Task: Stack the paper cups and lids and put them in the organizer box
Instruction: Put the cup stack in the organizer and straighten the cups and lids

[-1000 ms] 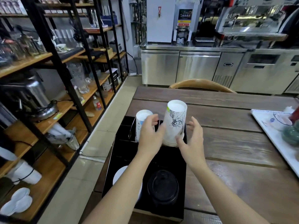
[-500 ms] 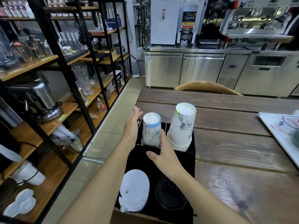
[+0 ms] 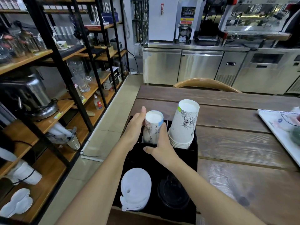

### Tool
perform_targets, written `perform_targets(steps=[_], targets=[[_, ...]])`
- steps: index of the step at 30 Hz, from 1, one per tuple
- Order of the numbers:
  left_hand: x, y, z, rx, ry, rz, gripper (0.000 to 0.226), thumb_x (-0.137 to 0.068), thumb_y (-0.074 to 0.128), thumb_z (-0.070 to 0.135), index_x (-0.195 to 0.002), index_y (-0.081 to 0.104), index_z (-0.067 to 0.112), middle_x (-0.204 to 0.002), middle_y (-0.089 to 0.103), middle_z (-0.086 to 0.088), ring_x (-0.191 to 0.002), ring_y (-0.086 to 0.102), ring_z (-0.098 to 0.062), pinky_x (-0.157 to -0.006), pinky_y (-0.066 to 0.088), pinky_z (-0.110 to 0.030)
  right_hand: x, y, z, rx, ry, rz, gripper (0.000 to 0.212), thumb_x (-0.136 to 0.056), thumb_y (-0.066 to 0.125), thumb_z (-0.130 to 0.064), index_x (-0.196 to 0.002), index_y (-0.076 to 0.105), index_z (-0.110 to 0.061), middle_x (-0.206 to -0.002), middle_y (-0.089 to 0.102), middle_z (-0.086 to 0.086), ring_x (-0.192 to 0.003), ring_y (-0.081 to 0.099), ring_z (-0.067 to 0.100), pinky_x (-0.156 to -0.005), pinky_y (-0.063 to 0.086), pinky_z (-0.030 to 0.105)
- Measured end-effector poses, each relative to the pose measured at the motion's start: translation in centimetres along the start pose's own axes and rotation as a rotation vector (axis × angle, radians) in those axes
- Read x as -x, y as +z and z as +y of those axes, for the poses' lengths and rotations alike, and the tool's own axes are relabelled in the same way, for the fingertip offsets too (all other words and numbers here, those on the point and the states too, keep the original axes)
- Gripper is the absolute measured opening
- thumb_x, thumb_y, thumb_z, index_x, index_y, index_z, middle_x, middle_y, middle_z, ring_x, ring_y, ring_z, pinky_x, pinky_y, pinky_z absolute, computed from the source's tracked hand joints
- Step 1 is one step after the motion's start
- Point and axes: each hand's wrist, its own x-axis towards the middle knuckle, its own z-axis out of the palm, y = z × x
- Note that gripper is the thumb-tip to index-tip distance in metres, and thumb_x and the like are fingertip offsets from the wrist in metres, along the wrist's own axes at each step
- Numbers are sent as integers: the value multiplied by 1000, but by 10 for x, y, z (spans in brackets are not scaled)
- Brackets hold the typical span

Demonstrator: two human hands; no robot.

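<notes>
A black organizer box (image 3: 194,161) sits at the wooden table's left end. Its far left compartment holds a small upside-down stack of printed paper cups (image 3: 152,127). My left hand (image 3: 135,127) presses flat against that stack's left side and my right hand (image 3: 159,146) cups its right side and base. A taller upside-down cup stack (image 3: 184,123) stands in the far right compartment, touched by neither hand. White lids (image 3: 136,189) lie stacked in the near left compartment, black lids (image 3: 174,192) in the near right.
A white tray (image 3: 276,127) with dishes lies on the table (image 3: 235,143) at the right edge. A wooden chair back (image 3: 206,83) stands behind the table. Black-framed shelving (image 3: 48,78) with glassware fills the left side, across a tiled aisle.
Both hands have left the tall cup stack and moved left to the small stack, closing in on its two sides. The view has shifted left.
</notes>
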Motion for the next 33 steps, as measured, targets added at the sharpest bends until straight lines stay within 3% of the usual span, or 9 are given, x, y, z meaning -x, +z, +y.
perform_targets(steps=[4,9,14,16,19,24,28,30,33], targets=[[4,-3,-2,-57,8,-7,48,-85,29,71,-100,57,36,-109,60,12,-109,54,-7,-93,37,-33,-14,-8,7,-109,-11,2,90,-47,74,-24,-125,31,-17,-130,47,8,-124,48,20,-107,41,45],[6,0,1,-48,22,-23,48,-83,30,74,-98,59,40,-107,59,18,-109,53,-7,-94,37,-29,-7,-13,0,-141,-18,-58,85,-54,73,-11,-129,32,-16,-130,49,7,-123,50,17,-105,43,35],[14,9,3,5,49,-30,32,-95,28,54,-87,53,35,-93,56,13,-76,55,11,-63,44,-13,-12,-20,-3,-160,-5,-71,80,-52,73,-13,-123,36,-12,-122,57,11,-112,59,18,-97,50,37],[16,11,2,17,51,-27,30,-95,29,53,-86,52,36,-90,56,16,-71,56,14,-58,45,-10,-17,-24,-4,-151,0,-93,68,-61,71,-3,-120,37,-5,-112,61,13,-95,62,12,-81,54,23],[18,9,0,42,41,-6,26,-94,33,54,-88,52,37,-95,57,17,-85,53,9,-72,44,-19,-16,-31,-10,-180,3,-148,72,-72,64,13,-133,29,-5,-120,57,7,-100,58,10,-67,46,1],[21,9,1,62,22,37,30,-93,34,56,-103,51,32,-99,55,18,-91,51,7,-73,39,-19,-5,-30,-13,-176,-14,-147,98,-77,62,10,-148,-4,-7,-123,44,-6,-109,45,4,-65,39,-7],[27,12,-7,41,65,221,43,-87,43,60,-107,54,24,-112,59,5,-103,56,-7,-86,45,-27,9,-31,-6,11,-136,69,47,-75,66,-4,-119,48,-2,-112,57,9,-98,55,17,-88,47,29],[32,13,-15,-59,98,309,46,-84,45,59,-109,56,22,-118,58,1,-110,55,-13,-97,44,-35,23,-38,1,106,-123,146,36,-81,63,-5,-116,53,-1,-110,51,6,-100,50,20,-92,40,27],[49,17,-23,-193,228,360,23,-93,51,31,-110,56,16,-111,60,2,-100,56,-7,-89,43,-19,42,-50,15,151,-71,186,26,-87,58,-7,-113,58,-6,-110,53,0,-94,49,14,-85,38,19]])
